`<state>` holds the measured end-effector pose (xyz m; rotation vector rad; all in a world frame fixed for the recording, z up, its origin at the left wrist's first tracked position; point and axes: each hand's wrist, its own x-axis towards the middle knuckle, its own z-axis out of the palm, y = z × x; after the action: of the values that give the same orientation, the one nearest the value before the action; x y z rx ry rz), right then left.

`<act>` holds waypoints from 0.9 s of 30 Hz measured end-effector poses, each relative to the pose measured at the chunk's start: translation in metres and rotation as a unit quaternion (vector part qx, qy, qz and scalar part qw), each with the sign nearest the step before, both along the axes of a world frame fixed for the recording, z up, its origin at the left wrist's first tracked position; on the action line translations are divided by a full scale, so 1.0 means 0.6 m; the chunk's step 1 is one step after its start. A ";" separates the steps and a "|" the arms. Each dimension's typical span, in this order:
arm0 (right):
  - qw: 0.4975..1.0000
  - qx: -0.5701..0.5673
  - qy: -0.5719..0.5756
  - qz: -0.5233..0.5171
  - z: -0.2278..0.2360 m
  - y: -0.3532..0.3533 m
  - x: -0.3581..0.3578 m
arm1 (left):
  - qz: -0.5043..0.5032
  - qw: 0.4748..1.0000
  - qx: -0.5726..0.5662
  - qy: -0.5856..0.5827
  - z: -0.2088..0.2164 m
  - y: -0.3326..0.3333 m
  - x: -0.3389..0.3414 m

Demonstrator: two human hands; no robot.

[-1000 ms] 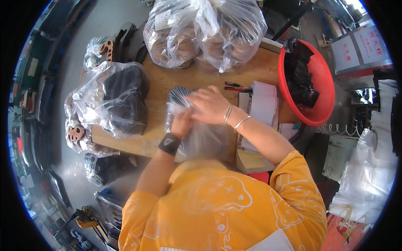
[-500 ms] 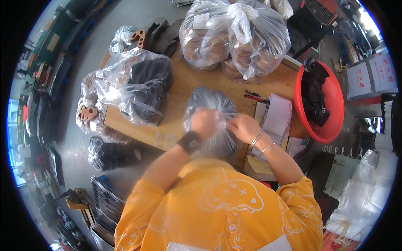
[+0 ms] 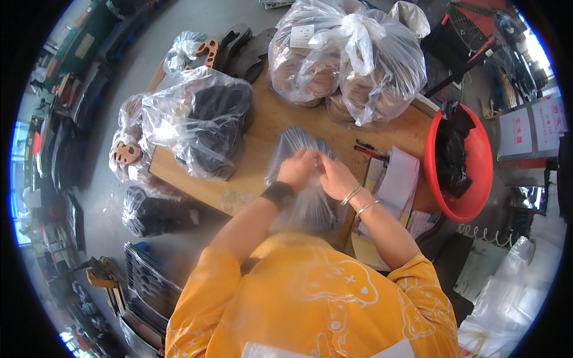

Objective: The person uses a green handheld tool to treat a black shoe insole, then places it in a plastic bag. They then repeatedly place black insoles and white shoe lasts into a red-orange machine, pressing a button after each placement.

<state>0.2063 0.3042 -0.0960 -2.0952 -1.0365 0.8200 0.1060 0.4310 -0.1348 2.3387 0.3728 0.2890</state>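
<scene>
A clear plastic bag with dark contents stands on the wooden table right in front of me. Its gathered top is pinched between my left hand and my right hand, which meet over it. Both hands are closed, fingertips together. The plastic pulls into tight folds that run down from my fingers. A dark band is on my left wrist and two silvery bangles are on my right. Exactly how the fingers wrap the bag's neck is hidden.
Large knotted bags of brown round pieces stand at the back. To the left is a clear bag of black pieces. Papers and pens lie right of my hands, beside a red basin holding black plastic.
My hands have drawn closer together over the bag's neck, and the bunched plastic above them has shrunk from sight. The whole view has shifted slightly.
</scene>
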 end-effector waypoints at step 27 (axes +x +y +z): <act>0.929 0.127 -0.304 0.170 -0.060 0.007 0.072 | -0.106 0.991 0.071 -0.050 -0.011 -0.026 -0.086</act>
<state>0.2492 0.3081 -0.1322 -2.0043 -1.7661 0.1442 0.0542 0.4152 -0.1417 2.4659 0.0557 0.3361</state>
